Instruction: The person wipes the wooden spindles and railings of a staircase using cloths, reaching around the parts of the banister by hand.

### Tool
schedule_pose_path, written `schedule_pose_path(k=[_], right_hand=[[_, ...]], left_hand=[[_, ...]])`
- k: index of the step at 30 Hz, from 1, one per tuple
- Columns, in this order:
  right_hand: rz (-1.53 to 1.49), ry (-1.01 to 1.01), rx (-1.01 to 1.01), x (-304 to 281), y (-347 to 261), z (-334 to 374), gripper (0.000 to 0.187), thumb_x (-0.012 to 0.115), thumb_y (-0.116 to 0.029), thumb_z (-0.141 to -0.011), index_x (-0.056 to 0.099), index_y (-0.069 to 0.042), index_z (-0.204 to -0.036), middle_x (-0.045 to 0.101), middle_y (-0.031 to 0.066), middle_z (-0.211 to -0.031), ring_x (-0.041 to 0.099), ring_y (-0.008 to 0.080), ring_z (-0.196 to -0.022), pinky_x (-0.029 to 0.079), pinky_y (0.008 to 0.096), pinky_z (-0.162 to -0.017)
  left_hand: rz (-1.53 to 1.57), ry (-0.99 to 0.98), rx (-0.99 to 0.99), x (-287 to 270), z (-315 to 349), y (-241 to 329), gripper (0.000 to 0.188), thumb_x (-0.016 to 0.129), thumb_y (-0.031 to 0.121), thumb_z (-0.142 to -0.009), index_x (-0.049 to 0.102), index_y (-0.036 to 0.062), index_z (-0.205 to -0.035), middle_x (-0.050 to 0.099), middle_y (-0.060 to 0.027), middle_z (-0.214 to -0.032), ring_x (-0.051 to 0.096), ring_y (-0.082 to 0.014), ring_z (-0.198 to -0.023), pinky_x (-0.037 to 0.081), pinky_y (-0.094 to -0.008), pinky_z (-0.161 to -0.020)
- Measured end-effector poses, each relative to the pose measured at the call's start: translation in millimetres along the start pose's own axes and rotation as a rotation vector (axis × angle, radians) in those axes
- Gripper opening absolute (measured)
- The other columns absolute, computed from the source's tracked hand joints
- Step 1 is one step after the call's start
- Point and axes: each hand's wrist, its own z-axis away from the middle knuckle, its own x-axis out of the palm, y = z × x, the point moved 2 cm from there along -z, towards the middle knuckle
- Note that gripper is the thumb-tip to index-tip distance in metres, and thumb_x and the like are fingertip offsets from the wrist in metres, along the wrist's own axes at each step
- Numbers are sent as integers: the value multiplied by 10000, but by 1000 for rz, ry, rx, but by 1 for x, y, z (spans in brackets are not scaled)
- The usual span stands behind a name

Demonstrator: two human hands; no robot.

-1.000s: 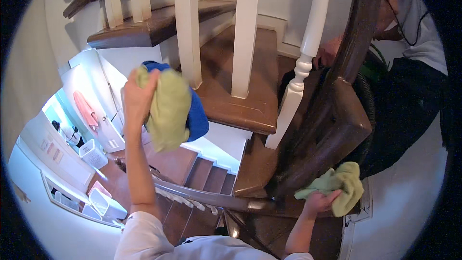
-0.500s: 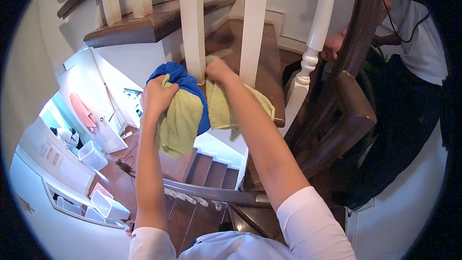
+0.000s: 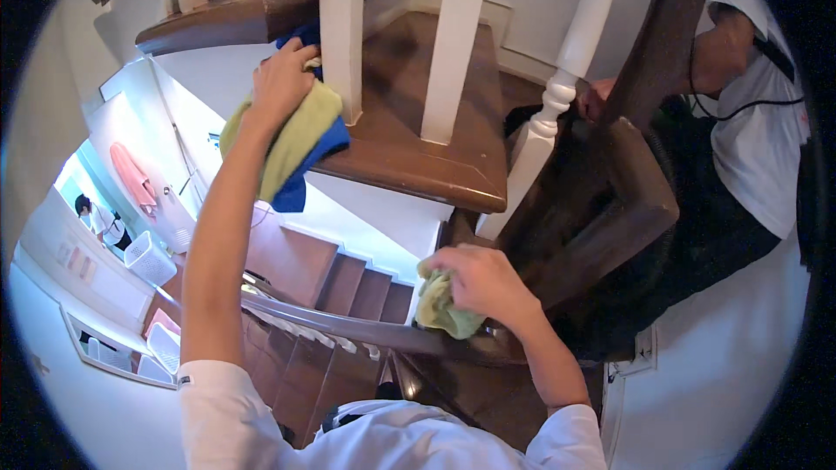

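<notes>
My left hand [image 3: 283,83] is closed on a yellow-green cloth [image 3: 300,126] bunched together with a blue cloth [image 3: 320,155]. Both hang down beside the white baluster [image 3: 341,35], under the edge of the brown stair tread. In my right hand [image 3: 483,280] is a second yellow-green cloth [image 3: 448,312], crumpled. That hand is lower and to the right, by the dark, glossy handrail [image 3: 348,318]. Between the hands lies a brown wooden step [image 3: 401,152] with white balusters standing on it.
On the right, another person in a white shirt [image 3: 753,157] stands behind a thick dark newel and rail [image 3: 640,183]. Stairs [image 3: 357,283] drop away below me. Lower left, a room holds white baskets [image 3: 150,259], a pink cloth [image 3: 132,176] on a door and a distant person [image 3: 104,219].
My right hand has come off the step beside the balusters, down toward the handrail with its cloth. My left hand has moved up slightly with its cloths.
</notes>
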Motion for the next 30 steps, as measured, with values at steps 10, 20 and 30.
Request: schedule_pose_path(k=[10,20,30], right_hand=[[-719,572,141,-67,13,19,184,584,-120,-721,464,-19,-816,467,58,-781,471,164,-757,397,271,-697],[478,639,-209,-20,2,-55,265,666,-123,-671,584,-65,-916,562,88,-936,537,281,-792,442,378,-696],[-984,1120,536,-23,23,122,275,448,-188,-876,569,14,-1018,605,98,-1020,594,197,-916,475,338,-821]], left_hand=[[369,355,-365,-31,49,-9,410,695,271,-732,554,1,-1006,603,-174,-927,586,-290,-833,457,-357,-759],[726,1078,-443,-123,103,37,172,664,139,-805,571,11,-874,591,-77,-768,561,-128,-647,479,-247,-584],[1076,1041,-251,-109,81,141,377,751,81,-718,461,38,-954,486,-35,-830,508,-114,-717,468,-239,-617]])
